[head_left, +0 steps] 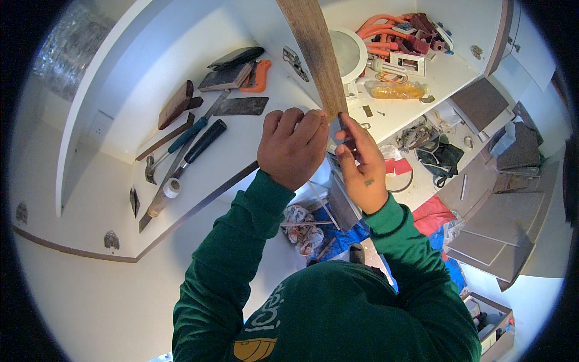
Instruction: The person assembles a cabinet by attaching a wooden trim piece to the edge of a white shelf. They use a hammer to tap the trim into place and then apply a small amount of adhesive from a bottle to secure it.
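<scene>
A long brown wood-grain strip (316,51) runs down from the top along the front edge of an upright white cabinet panel. At its lower end, my left hand (292,148) is closed, knuckles up, against the strip's left side. What its fingers hold, if anything, is hidden. My right hand (363,163) is at the right side of the same end, fingers stretched and slightly apart, fingertips touching the edge. A narrow greyish surface shows between the hands. Both forearms wear green sleeves.
On the left shelf lie a hammer (151,170), a black-handled tool (205,140), a clear-handled tool (164,198) and an orange tool (259,76). The right shelf holds a round white lamp (347,55), orange hoses (386,24) and a yellow packet (395,90). Below are a black bag (440,158) and cloths.
</scene>
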`<control>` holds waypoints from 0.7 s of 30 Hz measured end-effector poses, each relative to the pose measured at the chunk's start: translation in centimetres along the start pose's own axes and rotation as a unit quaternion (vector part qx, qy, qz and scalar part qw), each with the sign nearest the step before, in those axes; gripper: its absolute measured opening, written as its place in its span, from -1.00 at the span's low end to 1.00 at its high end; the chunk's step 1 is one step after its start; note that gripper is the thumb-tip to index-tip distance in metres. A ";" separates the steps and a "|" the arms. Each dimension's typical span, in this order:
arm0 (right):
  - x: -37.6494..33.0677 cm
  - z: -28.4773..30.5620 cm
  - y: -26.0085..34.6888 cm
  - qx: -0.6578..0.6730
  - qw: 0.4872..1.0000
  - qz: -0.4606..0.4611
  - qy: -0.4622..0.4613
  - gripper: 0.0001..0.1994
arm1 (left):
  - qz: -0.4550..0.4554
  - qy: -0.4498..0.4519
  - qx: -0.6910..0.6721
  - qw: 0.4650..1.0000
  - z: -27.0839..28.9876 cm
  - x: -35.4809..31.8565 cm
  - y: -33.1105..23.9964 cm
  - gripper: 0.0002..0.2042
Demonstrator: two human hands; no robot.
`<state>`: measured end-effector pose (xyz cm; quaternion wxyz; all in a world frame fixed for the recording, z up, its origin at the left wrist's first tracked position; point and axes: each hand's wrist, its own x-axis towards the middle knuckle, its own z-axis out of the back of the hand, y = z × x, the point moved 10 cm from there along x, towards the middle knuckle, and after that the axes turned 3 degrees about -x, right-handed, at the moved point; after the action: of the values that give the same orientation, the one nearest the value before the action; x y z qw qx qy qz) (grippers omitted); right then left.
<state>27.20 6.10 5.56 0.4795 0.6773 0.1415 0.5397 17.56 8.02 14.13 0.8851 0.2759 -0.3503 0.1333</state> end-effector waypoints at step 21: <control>2.3 -0.8 -2.2 0.089 0.985 -0.102 0.107 -0.63 | 0.098 -0.003 -0.028 0.995 -0.2 0.8 0.7 -0.76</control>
<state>28.13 9.21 5.18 0.4523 0.6373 0.3079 0.5427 17.93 8.78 14.81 0.8739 0.2154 -0.3824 0.2089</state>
